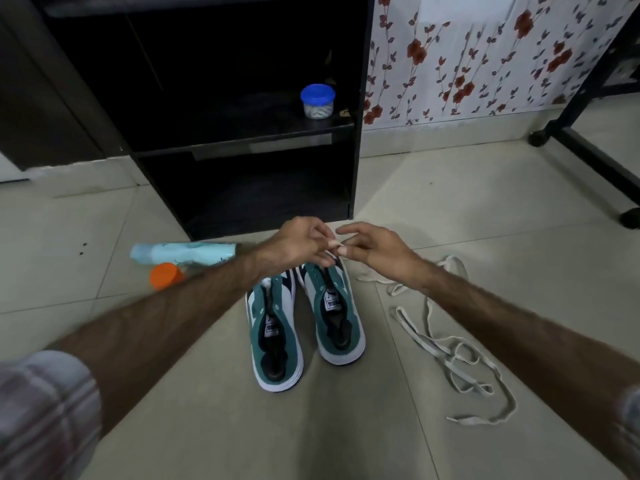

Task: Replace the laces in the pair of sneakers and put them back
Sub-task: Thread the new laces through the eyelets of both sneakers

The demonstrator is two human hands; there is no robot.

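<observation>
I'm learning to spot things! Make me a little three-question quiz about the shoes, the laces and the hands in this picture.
1. True or false: both sneakers already have laces threaded through them.
2. Where does the loose lace lie? A) inside the black cabinet B) on the floor to the right of the sneakers C) on top of the orange cap
3. What colour is the lid of the small jar on the cabinet shelf?

Key
1. False: the left sneaker and right sneaker show empty eyelets.
2. B: the loose lace sprawls on the floor tiles, while the left hand and right hand pinch a lace end above the right sneaker's toe.
3. Blue: see the jar.
</observation>
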